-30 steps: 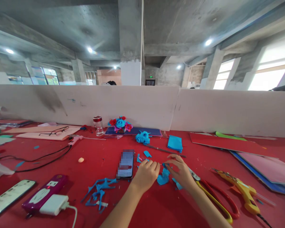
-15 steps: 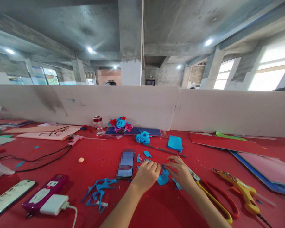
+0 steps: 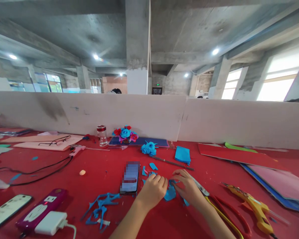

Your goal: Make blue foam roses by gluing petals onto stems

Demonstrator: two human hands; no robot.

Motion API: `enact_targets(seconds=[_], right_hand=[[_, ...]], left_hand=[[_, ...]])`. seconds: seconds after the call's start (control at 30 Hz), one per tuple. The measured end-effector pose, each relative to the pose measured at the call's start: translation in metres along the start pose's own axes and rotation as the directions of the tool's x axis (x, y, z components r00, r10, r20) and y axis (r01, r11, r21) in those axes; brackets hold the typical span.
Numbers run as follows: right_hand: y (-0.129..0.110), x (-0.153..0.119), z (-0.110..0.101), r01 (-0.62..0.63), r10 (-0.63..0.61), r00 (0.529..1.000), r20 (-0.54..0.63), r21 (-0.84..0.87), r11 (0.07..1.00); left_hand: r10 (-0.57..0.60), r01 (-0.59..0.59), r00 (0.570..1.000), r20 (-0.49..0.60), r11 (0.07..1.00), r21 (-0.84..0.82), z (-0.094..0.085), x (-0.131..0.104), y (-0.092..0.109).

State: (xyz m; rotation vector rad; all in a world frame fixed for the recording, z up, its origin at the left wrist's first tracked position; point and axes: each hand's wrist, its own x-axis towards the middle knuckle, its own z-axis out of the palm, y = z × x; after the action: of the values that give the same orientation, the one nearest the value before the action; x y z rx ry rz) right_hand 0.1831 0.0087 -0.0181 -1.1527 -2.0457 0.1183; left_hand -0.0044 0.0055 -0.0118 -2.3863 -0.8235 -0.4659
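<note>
My left hand [image 3: 156, 190] is closed, fingers curled in and knuckles up; what it pinches, if anything, is hidden behind it. My right hand [image 3: 186, 184] has its thumb and fingers bent together at the upper edge of a blue paper piece [image 3: 170, 193], which sits between the two hands. Under the right palm another blue scrap [image 3: 186, 201] peeks out. Beyond the hands are small blue cut pieces [image 3: 153, 166], a bunch of blue paper roses [image 3: 149, 149] and a stack of blue paper squares [image 3: 182, 155].
Scissors [image 3: 219, 207] with red and yellow handles and a yellow glue gun [image 3: 256, 207] lie to the right. Left are a phone [image 3: 130, 179], blue offcuts [image 3: 101, 207], a purple power strip [image 3: 41, 210] and a white charger [image 3: 51, 223]. A flower arrangement [image 3: 125, 133] stands near the white partition [image 3: 149, 114].
The view has tilted up slightly, so everything sits a little lower. My hands stay close together around the blue paper piece, with only slight finger movement.
</note>
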Motion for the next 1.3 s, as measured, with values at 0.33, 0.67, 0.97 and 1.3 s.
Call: enact_targets(seconds=[0.33, 0.67, 0.97, 1.3], right_hand=[[-0.006, -0.001, -0.001, 0.036, -0.029, 0.998, 0.059, -0.122, 0.992], [-0.005, -0.001, -0.007, -0.070, 0.091, 0.895, -0.437, 0.063, 0.996], [0.011, -0.002, 0.004, -0.285, 0.454, 0.800, -0.393, 0.416, 0.863], [-0.010, -0.005, 0.023, -0.248, 0.234, 0.967, 0.102, 0.592, 0.767]], left_hand=[[0.011, -0.011, 1.000, -0.026, 1.000, -0.025, -0.001, 0.002, 0.002], [-0.412, 0.343, 0.907, -0.091, 0.845, -0.412, 0.009, 0.003, -0.001], [-0.636, 0.356, 0.671, 0.381, -0.174, -0.918, 0.013, 0.015, -0.007], [-0.552, 0.290, 0.701, 0.451, -0.358, -0.888, 0.012, 0.016, -0.005]])
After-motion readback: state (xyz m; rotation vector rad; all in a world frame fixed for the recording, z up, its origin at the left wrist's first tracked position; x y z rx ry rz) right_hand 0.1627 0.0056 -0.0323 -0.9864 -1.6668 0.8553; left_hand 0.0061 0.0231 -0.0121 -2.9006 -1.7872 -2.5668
